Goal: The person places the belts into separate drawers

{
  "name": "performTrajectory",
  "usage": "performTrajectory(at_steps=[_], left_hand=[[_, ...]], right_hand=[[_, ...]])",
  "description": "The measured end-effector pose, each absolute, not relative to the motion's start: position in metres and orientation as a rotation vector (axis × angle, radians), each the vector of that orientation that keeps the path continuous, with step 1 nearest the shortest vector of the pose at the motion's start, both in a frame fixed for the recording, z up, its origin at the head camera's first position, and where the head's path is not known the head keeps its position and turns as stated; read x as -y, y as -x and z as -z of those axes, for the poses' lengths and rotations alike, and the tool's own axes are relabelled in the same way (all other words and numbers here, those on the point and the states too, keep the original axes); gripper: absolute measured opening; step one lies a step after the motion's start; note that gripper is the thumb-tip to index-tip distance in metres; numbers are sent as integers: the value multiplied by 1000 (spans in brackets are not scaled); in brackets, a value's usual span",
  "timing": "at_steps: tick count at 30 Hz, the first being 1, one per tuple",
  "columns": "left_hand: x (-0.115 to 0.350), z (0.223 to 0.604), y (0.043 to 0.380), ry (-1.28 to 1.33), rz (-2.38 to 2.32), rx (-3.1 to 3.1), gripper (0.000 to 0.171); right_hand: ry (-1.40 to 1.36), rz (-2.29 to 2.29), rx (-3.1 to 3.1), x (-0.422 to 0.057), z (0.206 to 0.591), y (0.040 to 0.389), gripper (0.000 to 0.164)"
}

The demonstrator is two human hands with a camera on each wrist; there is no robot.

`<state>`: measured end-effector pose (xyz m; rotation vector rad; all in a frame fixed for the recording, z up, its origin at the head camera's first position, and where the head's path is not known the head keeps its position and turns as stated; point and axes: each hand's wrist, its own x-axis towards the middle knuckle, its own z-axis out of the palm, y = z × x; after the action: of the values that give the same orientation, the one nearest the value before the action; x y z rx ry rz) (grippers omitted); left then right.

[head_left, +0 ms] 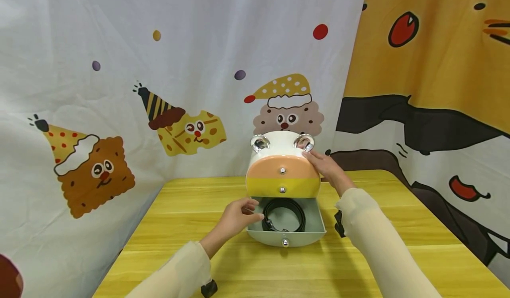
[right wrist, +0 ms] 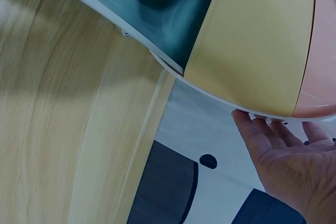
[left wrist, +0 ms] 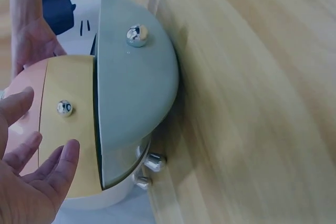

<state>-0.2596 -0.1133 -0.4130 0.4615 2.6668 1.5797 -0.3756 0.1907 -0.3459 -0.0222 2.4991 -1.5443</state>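
Note:
A small white storage box with silver ring ears and rounded drawers stands on the table. Its pink drawer and yellow drawer are closed, while the grey-green bottom drawer is pulled out. Inside that drawer lies a coiled black strap with metal clasp parts. My left hand hovers at the drawer's left edge, fingers loosely bent and holding nothing. Against the box's upper right side, below the ear, rests my right hand; in the right wrist view its fingers are extended along the side.
The box stands toward the back of the wood-patterned table. Right behind it hangs a white curtain printed with cartoon snacks. A yellow cartoon-print curtain hangs to the right.

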Motion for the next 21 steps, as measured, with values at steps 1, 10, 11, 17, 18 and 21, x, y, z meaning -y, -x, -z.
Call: performTrajectory(at_steps=[1, 10, 11, 17, 18, 21], left_hand=[[115, 414, 258, -461, -1593, -2665, 38], [120, 421, 248, -413, -1644, -2668, 36], [120, 422, 247, -409, -1650, -2663, 36], [117, 428, 238, -404, -1712, -2610, 36], [116, 429, 236, -406, -1724, -2595, 36], [113, 431, 232, -427, -1757, -2549, 35]], right_hand=[[19, 1549, -2498, -191, 346, 376, 79], [13, 1551, -2495, -191, 348, 376, 80], [12, 1551, -2495, -192, 348, 376, 80], [19, 1551, -2502, -192, 348, 377, 83], [21, 1552, -2503, -192, 348, 377, 83], [27, 1564, -2498, -191, 348, 377, 82]])
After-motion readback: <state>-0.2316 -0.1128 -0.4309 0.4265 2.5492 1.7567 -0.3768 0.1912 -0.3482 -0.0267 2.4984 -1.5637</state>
